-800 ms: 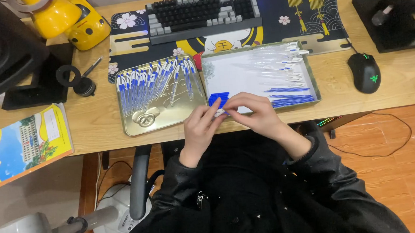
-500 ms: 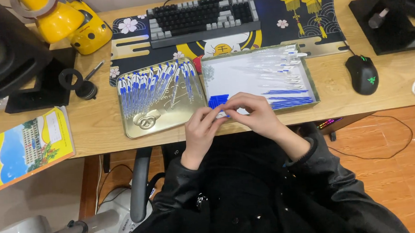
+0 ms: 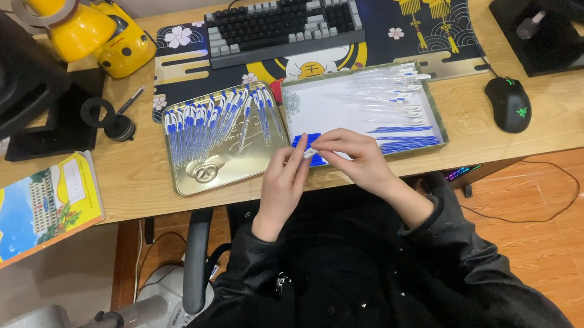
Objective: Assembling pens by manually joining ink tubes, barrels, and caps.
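At the desk's near edge, pen assembly is looking well along: the gold tin lid [image 3: 199, 179] is holding a full row of finished blue-and-white pens [image 3: 216, 118], while loose parts are waiting in the white box [image 3: 349, 104]. Left hand [image 3: 281, 184] and right hand [image 3: 351, 155] are both pinching one small pen part [image 3: 310, 153] between nearly closed fingertips.

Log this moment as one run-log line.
left hand pinching small white part | right hand pinching same part | over box lid | pens in gold tray
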